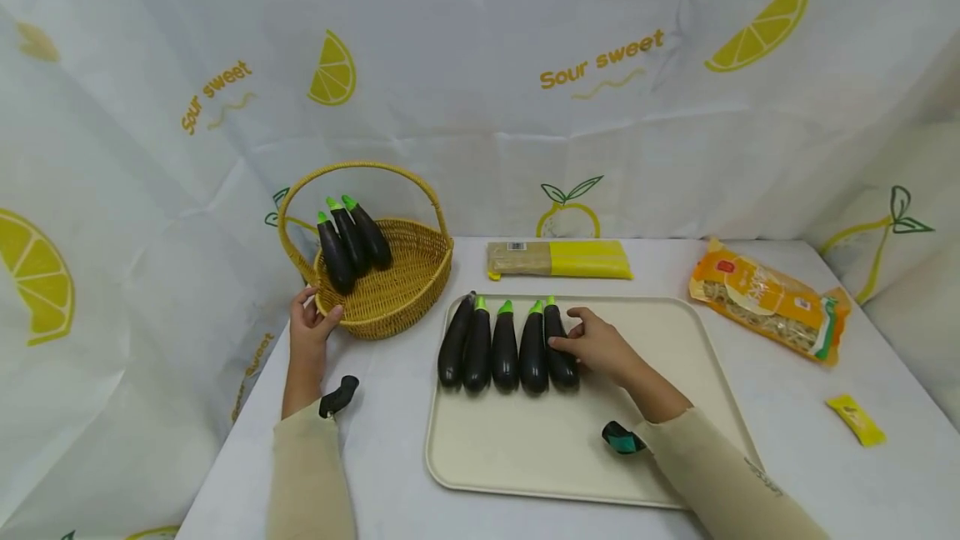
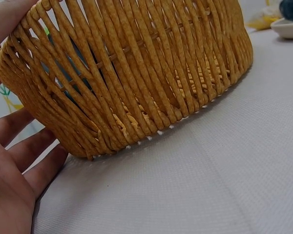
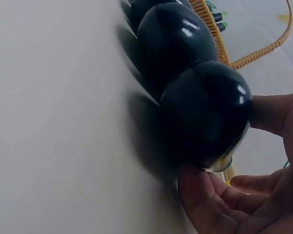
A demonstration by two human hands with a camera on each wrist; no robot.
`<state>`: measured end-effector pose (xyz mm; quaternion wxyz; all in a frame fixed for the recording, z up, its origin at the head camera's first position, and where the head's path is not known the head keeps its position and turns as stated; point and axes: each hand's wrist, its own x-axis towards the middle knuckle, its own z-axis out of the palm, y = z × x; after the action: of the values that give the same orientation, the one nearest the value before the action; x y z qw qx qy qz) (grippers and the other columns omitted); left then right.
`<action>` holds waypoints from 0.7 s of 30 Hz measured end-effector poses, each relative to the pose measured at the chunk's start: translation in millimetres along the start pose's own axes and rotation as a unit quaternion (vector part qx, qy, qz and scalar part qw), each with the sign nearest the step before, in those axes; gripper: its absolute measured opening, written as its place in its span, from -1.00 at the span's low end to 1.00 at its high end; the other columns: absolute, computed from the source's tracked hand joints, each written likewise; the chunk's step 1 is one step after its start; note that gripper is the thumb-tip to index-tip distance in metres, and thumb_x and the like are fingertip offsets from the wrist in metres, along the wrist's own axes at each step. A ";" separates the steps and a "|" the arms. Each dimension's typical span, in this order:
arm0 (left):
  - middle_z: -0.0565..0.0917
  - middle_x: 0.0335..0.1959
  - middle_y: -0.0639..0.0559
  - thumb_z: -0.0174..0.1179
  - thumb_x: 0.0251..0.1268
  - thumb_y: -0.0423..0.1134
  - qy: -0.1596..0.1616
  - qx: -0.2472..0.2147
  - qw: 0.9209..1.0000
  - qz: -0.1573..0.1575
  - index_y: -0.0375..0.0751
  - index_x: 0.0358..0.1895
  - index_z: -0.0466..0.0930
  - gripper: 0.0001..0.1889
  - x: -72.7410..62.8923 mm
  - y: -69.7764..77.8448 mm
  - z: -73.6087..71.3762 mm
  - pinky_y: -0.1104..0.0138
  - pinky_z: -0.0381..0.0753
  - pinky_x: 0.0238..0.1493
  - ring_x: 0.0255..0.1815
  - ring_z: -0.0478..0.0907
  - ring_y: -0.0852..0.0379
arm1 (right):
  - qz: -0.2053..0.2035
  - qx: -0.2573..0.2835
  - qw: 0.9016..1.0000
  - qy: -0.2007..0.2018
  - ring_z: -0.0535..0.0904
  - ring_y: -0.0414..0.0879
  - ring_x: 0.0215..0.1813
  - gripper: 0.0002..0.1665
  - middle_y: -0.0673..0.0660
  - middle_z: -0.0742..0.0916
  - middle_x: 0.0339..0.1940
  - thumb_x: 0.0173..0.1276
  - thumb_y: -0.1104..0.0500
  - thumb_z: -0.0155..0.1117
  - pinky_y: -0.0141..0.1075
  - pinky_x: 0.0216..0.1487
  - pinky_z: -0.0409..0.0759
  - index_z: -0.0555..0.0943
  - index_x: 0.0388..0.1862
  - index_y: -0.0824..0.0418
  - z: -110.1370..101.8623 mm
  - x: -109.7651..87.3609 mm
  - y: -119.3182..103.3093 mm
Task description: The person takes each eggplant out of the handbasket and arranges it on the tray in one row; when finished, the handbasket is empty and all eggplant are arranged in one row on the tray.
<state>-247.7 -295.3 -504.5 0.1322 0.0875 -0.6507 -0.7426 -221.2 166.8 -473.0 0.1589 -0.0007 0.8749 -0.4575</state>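
Note:
My left hand (image 1: 306, 336) grips the near left rim of a wicker basket (image 1: 408, 294), thumb over the rim and fingers along the outer wall (image 2: 151, 58). Three dark eggplants (image 1: 352, 240) with green stems lean at the basket's left side, below its arched handle. On a beige tray (image 1: 517, 448), several eggplants (image 1: 505, 352) lie side by side, stems pointing away from me. The rightmost eggplant (image 1: 561, 369) is between the thumb and fingers of my right hand (image 1: 603, 348). In the right wrist view, the thumb and fingertips touch opposite sides of that eggplant (image 3: 205, 112).
Behind the tray lies a yellow-ended pack of noodles (image 1: 558, 260). An orange food bag (image 1: 768, 298) and a small yellow packet (image 1: 857, 421) rest to its right. A white lemon-print cloth (image 1: 465, 148) hangs behind the table.

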 end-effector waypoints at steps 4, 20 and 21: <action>0.26 0.44 -0.16 0.27 0.30 -0.34 0.002 -0.005 1.000 0.000 -0.06 0.34 0.11 -0.36 0.7 0.1 0.1 0.39 0.35 0.25 0.38 0.27 0.05 | -0.008 -0.032 0.999 0.010 0.59 -0.05 -0.30 -0.09 0.21 0.61 -0.06 0.32 -0.12 0.32 -0.20 -0.28 0.58 0.18 0.44 0.30 -5.4 4.6 -4.4; 0.28 0.42 -0.17 0.25 0.31 -0.39 0.003 -0.005 1.000 0.000 -0.05 0.32 0.12 -0.38 1.8 -1.9 -3.1 0.44 0.39 0.17 0.34 0.31 0.03 | -0.162 -0.066 0.985 -0.009 0.62 -0.11 -0.30 -0.32 0.08 0.65 -0.10 0.36 0.00 0.29 -0.22 -0.31 0.58 0.35 0.39 0.18 32.4 78.0 -122.2; 0.29 0.42 -0.17 0.25 0.31 -0.40 0.002 -0.006 1.000 0.001 -0.05 0.32 0.12 -0.38 1.8 -1.9 -3.0 0.44 0.39 0.17 0.34 0.31 0.03 | -0.174 -0.061 0.983 -0.016 0.61 -0.11 -0.29 -0.34 0.07 0.64 -0.11 0.37 0.01 0.28 -0.22 -0.32 0.58 0.36 0.38 0.18 41.5 84.2 -132.4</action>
<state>-248.7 -298.4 -506.7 0.1342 0.0876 -0.6460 -0.7463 -308.6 44.2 -412.3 0.0901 -0.1700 0.8852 -0.4235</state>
